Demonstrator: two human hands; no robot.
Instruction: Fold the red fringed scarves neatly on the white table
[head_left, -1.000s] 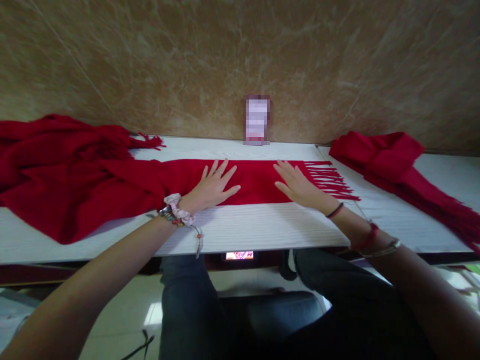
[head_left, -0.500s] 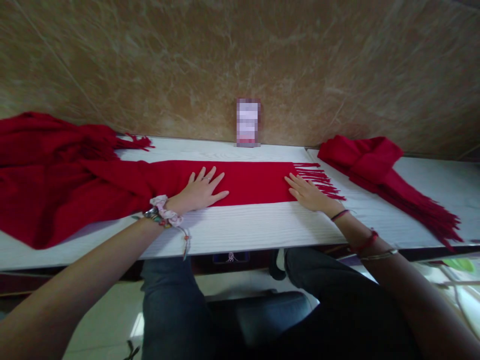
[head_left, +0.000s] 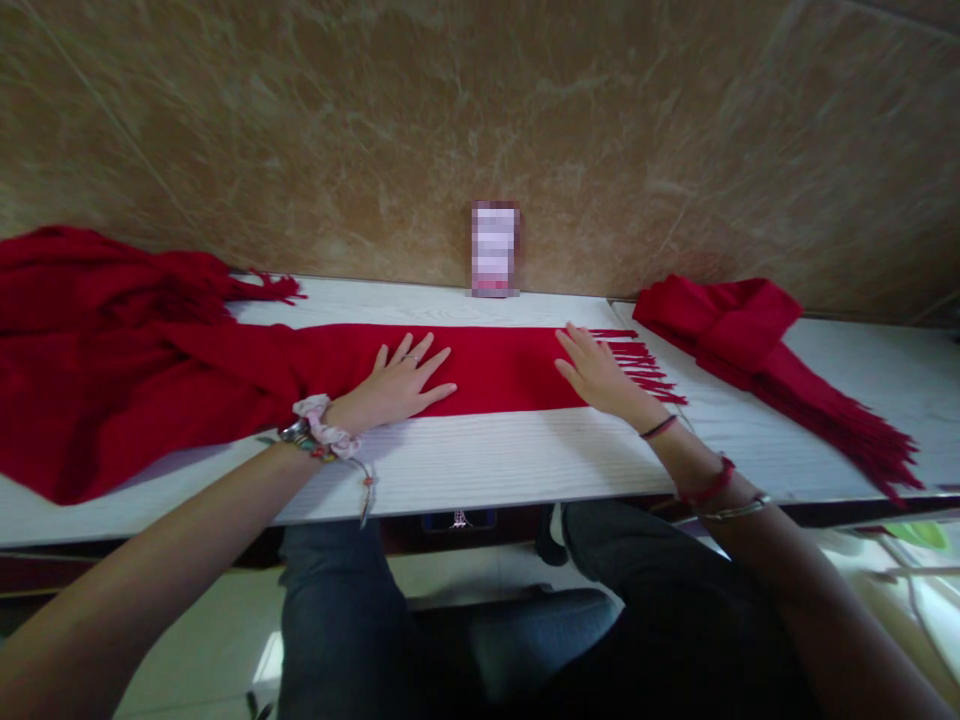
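A red fringed scarf (head_left: 502, 372) stretches across the white wood-grain table, flat in the middle and bunched toward the left. My left hand (head_left: 401, 383) lies on the flat part with its fingers spread. By the scarf's right end, my right hand (head_left: 596, 370) is open beside the fringe (head_left: 645, 370), its fingers extended over the cloth. Whether the right palm presses on the cloth or hovers just above it, I cannot tell. Neither hand grips anything.
Another red scarf (head_left: 750, 340), loosely folded, lies on the table at the right. More bunched red fabric (head_left: 112, 280) is at the far left. A blurred-out upright card or device (head_left: 493, 250) leans on the brown marbled wall (head_left: 375, 130). The white table's (head_left: 480, 460) front edge is before my legs.
My right hand has shifted slightly left and up over the scarf, near its fringe. The left hand stays in the same place on the cloth.
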